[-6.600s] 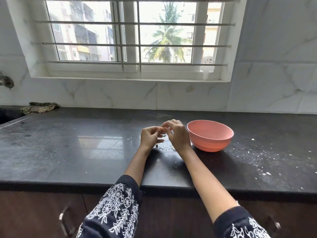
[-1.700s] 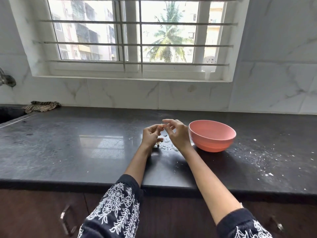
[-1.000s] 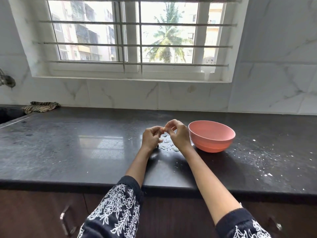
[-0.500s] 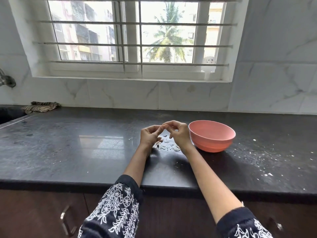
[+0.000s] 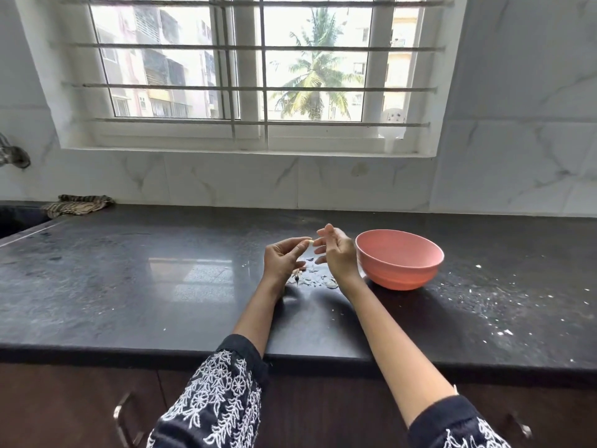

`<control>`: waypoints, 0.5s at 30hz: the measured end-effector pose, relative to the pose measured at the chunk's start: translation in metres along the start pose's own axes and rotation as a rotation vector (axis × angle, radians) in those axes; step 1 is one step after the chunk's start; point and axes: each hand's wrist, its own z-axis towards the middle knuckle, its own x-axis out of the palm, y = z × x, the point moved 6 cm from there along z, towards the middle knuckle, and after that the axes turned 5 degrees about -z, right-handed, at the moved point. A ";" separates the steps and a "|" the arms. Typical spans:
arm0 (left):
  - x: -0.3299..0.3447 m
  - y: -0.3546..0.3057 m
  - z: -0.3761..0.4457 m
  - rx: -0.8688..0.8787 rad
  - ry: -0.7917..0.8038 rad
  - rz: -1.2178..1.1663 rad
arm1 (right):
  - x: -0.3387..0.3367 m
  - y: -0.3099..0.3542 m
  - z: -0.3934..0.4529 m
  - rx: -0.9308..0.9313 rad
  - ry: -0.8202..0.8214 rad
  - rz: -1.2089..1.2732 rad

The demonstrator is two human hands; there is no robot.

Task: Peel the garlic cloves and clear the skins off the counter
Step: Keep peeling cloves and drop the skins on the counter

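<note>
A small pale garlic clove is pinched at the fingertips of my left hand, held above the black counter. My right hand hovers just right of the clove with its fingers spread and nothing in them. Under both hands lies a scatter of thin garlic skins on the counter. A pink bowl stands immediately right of my right hand; its contents are hidden by the rim.
White flecks are strewn over the counter right of the bowl. A striped cloth lies at the back left beside a sink edge. A tap juts from the left wall. Cabinet handles sit below the counter.
My hands have drawn slightly apart and my right fingers have spread open, letting go of the clove. The clove stays pinched in my left fingertips.
</note>
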 end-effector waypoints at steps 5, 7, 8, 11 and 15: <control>-0.006 0.002 -0.002 0.056 -0.003 0.024 | 0.009 -0.011 -0.006 0.019 0.082 -0.059; -0.009 0.006 -0.001 0.073 -0.023 0.049 | 0.012 -0.015 -0.008 0.023 0.097 -0.048; -0.009 0.006 0.000 0.078 -0.029 0.049 | 0.014 -0.015 -0.008 0.028 0.107 -0.023; -0.009 -0.011 0.002 0.084 -0.105 -0.017 | 0.007 0.003 -0.004 0.037 0.078 0.068; -0.019 -0.004 -0.001 0.045 -0.235 -0.061 | 0.004 -0.008 -0.005 0.105 0.061 0.123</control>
